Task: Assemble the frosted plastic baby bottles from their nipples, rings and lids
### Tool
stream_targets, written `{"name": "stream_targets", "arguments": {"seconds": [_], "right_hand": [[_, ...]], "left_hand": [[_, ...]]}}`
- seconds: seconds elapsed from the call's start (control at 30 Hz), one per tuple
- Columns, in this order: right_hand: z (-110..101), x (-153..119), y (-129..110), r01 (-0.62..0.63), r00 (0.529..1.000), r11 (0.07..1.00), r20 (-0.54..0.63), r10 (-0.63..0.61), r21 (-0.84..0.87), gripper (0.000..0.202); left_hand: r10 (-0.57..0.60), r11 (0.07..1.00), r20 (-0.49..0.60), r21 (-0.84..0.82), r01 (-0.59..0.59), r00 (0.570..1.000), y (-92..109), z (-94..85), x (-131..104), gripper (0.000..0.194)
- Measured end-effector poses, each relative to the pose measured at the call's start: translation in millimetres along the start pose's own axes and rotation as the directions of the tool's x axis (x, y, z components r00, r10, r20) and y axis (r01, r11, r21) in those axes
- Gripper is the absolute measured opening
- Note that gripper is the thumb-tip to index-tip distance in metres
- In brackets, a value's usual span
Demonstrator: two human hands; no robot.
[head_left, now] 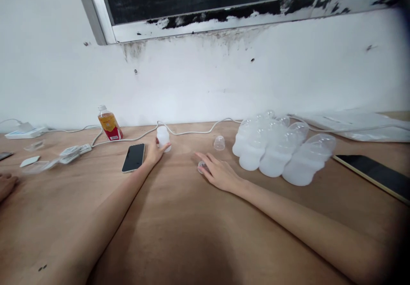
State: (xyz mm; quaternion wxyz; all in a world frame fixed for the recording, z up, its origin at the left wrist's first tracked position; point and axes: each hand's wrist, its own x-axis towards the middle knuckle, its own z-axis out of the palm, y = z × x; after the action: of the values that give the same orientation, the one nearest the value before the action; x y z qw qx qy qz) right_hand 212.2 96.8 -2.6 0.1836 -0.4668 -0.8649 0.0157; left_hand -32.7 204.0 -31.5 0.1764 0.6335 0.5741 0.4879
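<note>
My left hand (155, 153) is wrapped round a small white bottle (163, 136) that stands on the wooden table. The bottle has a rounded, waisted body, and its base is partly hidden by my thumb. Farther right, my right hand (219, 173) rests low over the tabletop, with a small clear plastic cap (201, 166) between its fingers and thumb. A second clear dome cap (219, 142) sits on the wood just beyond that hand. Right of it stands a cluster of similar white bottles (272, 161) with clear domed tops, packed side by side.
A phone (133, 157) lies left of my left hand, and a drink bottle (109, 124) stands behind it. A white cable (192, 132) runs along the wall. Another person's hand (7, 186) is at the left edge. A larger dark-screened device (374, 174) and plastic sheeting (358, 124) lie right.
</note>
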Motion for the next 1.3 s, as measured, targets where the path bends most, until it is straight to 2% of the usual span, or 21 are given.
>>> {"name": "stream_targets", "arguments": {"seconds": [0.13,0.27,0.33,0.4,0.43,0.47,0.5,0.57,0.63,0.67,0.73,0.83,0.93,1.03,1.13,1.2,1.3], "right_hand": [[4,2,5,-0.073,0.994,0.984,-0.066,0.085,0.159,0.050],[6,5,10,-0.142,0.983,0.959,-0.078,0.165,0.244,0.032],[4,6,10,-0.147,0.982,0.953,-0.074,0.172,0.265,0.029],[2,7,10,-0.146,0.982,0.952,-0.075,0.171,0.269,0.026],[0,7,10,-0.145,0.982,0.953,-0.075,0.170,0.267,0.024],[-1,8,9,-0.143,0.983,0.954,-0.073,0.168,0.264,0.022],[-2,8,9,-0.143,0.984,0.955,-0.068,0.165,0.259,0.021],[-4,9,9,-0.142,0.986,0.959,-0.052,0.160,0.245,0.018],[-5,11,9,-0.141,0.987,0.963,-0.039,0.154,0.230,0.014],[-5,11,9,-0.137,0.988,0.965,-0.039,0.149,0.223,0.012],[-4,12,10,-0.122,0.988,0.970,-0.064,0.139,0.208,0.011],[0,13,10,-0.100,0.984,0.972,-0.122,0.128,0.213,0.013],[5,15,13,-0.091,0.976,0.953,-0.164,0.142,0.288,0.014],[11,17,20,-0.176,0.951,0.896,-0.164,0.261,0.409,0.018],[14,21,30,-0.242,0.923,0.852,-0.161,0.350,0.465,0.026],[14,27,35,-0.226,0.917,0.870,-0.205,0.342,0.439,0.027],[16,44,38,-0.185,0.929,0.957,-0.277,0.244,0.223,0.026]], "left_hand": [[0.016,0.999,0.009,-0.039,-0.016,1.000,-3,2.2,-1,0.052],[0.036,0.998,0.037,-0.050,-0.034,0.999,1,0.2,-3,0.054],[0.058,0.998,-0.024,-0.013,-0.058,0.998,10,-4.5,-9,0.060],[0.172,0.982,-0.178,0.109,-0.154,0.969,25,-9.2,-19,0.064],[0.282,0.951,-0.248,0.202,-0.236,0.927,34,-10.2,-26,0.062],[0.393,0.904,-0.245,0.278,-0.324,0.886,45,-9.7,-35,0.059],[0.484,0.853,-0.175,0.314,-0.417,0.858,56,-7.2,-44,0.054],[0.569,0.774,0.092,0.276,-0.570,0.817,76,3.3,-62,0.048],[0.516,0.768,0.379,0.194,-0.611,0.769,89,17.8,-76,0.046],[0.474,0.772,0.473,0.183,-0.609,0.743,93,24.8,-80,0.041],[0.426,0.778,0.560,0.174,-0.603,0.711,94,35.1,-83,0.037],[0.419,0.778,0.550,0.193,-0.597,0.723,89,39.6,-81,0.043],[0.407,0.789,0.530,0.206,-0.578,0.744,85,37.6,-77,0.045],[0.396,0.798,0.511,0.220,-0.561,0.763,84,36.1,-75,0.046],[0.385,0.769,0.478,0.307,-0.560,0.790,81,35.1,-69,0.045],[0.366,0.747,0.447,0.382,-0.544,0.816,76,34.8,-61,0.038],[0.350,0.728,0.424,0.439,-0.527,0.836,67,36.8,-45,0.032]]}}
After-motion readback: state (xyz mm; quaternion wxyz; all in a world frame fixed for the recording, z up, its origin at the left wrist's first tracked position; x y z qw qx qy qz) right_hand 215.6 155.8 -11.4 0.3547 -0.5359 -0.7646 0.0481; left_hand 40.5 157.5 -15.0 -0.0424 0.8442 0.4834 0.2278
